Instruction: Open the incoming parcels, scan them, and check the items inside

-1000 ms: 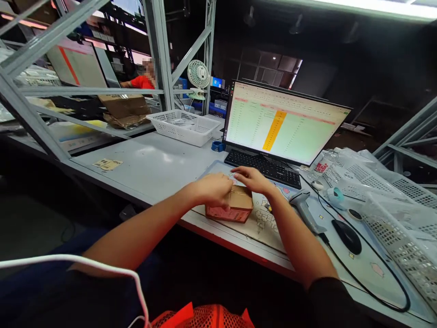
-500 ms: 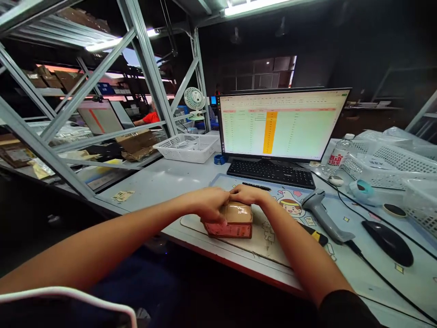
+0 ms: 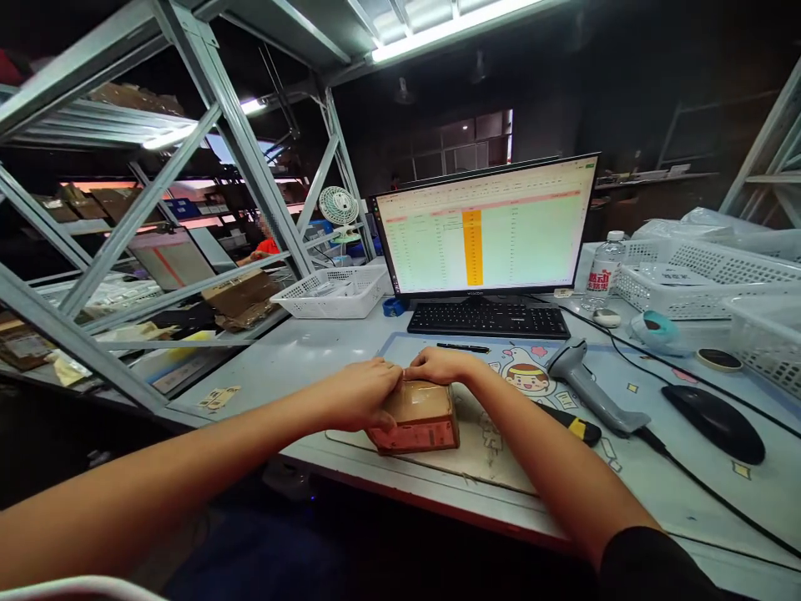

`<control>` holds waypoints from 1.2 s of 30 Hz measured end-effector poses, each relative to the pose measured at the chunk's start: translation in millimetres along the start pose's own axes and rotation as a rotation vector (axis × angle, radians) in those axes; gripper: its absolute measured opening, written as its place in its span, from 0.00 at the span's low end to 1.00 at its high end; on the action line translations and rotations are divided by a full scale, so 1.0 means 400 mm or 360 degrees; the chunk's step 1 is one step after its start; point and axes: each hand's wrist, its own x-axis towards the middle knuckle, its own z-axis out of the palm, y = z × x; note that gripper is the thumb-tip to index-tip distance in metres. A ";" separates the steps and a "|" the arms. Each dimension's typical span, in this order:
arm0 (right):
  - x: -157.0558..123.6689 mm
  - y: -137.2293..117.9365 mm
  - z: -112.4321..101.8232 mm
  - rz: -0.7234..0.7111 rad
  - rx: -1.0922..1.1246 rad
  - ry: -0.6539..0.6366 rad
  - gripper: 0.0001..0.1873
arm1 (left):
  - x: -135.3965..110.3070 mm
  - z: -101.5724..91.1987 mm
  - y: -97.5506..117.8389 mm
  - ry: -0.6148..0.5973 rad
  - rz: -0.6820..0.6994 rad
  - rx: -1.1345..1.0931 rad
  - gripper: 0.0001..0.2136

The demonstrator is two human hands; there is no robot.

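A small brown cardboard box (image 3: 418, 417) with a pink label on its near side sits on a flat cardboard sheet (image 3: 481, 446) at the desk's front edge. My left hand (image 3: 363, 394) covers the box's left top corner with fingers curled over it. My right hand (image 3: 441, 366) rests on the far top edge, fingers pressed down on the taped lid. The fingertips of both hands nearly meet above the box.
Behind the box are a black keyboard (image 3: 489, 320), a pen (image 3: 463, 347) and a monitor (image 3: 485, 225) showing a spreadsheet. A barcode scanner (image 3: 591, 389), a mouse (image 3: 713, 411) and white baskets (image 3: 694, 280) lie right. Another basket (image 3: 335, 292) and metal racking (image 3: 188, 192) stand left; a person in red is far behind.
My view has swung upward and left. Both hands have closed in on the box top, the right hand drawing back from the far side onto the lid. The box stays put.
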 end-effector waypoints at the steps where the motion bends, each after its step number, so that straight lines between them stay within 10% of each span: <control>1: 0.001 0.002 0.001 -0.0012 -0.0007 0.0001 0.29 | 0.003 0.000 0.001 0.0000 -0.0014 -0.0001 0.19; 16: -0.020 -0.034 -0.003 0.0017 -0.0046 -0.0037 0.27 | -0.014 0.005 0.029 -0.0025 -0.0128 -0.0088 0.19; 25: -0.025 -0.011 0.002 0.0040 0.0037 0.0000 0.26 | -0.050 0.058 0.014 0.0224 -0.0052 -0.0136 0.17; 36: -0.018 0.003 0.000 0.0041 0.0081 0.0028 0.29 | -0.076 0.158 -0.038 0.0631 -0.0461 -0.0734 0.24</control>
